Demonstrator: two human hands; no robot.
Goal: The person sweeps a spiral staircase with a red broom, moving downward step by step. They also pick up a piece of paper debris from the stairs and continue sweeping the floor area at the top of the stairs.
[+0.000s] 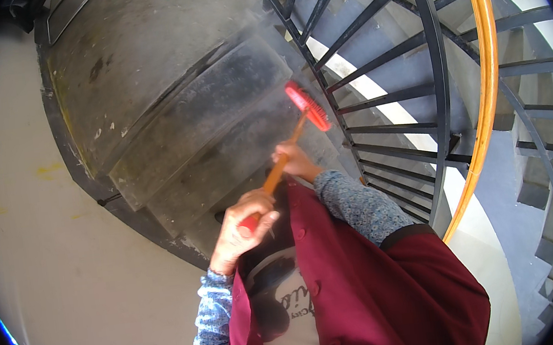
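A broom with a red head (308,105) and an orange-brown handle (276,175) slants across the view in front of my body. Around the red-capped top end of that handle, my left hand (247,222) is closed. Lower down the shaft, my right hand (296,159) grips it as well. The red head is at the right-hand side of the concrete stair steps (210,129), near the foot of the black metal railing. Whether its bristles touch the step I cannot tell.
Black metal balusters (386,98) with a curved wooden handrail (484,46) line the right side, and further flights curve below them. A pale wall (59,238) with a dark skirting (67,155) bounds the left. A dusty landing (138,40) adjoins the steps at the top.
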